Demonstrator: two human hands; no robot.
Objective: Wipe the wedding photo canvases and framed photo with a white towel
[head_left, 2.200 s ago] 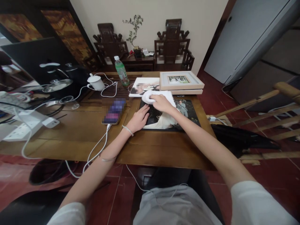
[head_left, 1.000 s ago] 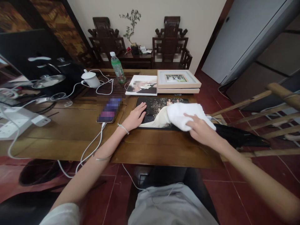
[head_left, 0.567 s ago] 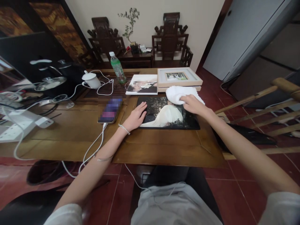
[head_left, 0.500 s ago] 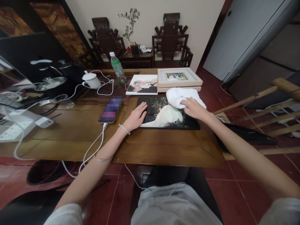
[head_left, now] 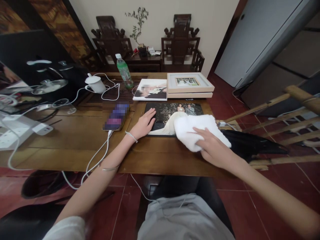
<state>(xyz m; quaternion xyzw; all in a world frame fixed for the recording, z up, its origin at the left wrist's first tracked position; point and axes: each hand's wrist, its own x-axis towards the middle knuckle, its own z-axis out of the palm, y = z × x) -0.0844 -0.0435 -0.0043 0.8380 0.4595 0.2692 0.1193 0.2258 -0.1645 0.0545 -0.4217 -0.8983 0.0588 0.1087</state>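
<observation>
A dark wedding photo panel (head_left: 163, 115) lies flat on the wooden table in front of me. My left hand (head_left: 143, 125) rests on its left edge, fingers stretched out and holding nothing. My right hand (head_left: 213, 148) grips a folded white towel (head_left: 196, 125) against the panel's lower right part. The towel hides that corner and spreads past the panel's near edge. In the picture, a couple and the upper part of a pale dress show above the towel.
Behind the panel lie a white-edged photo print (head_left: 151, 90) and stacked light-wood picture frames (head_left: 190, 85). A phone (head_left: 116, 116) on a charging cable is at left, with a green bottle (head_left: 124, 71), a lidded white cup (head_left: 95, 84) and a power strip (head_left: 20, 131) beyond. A wooden chair (head_left: 265, 103) stands right.
My right hand has drawn the towel from the panel's upper right down towards me, uncovering the couple in the picture. My left hand stays on the left edge.
</observation>
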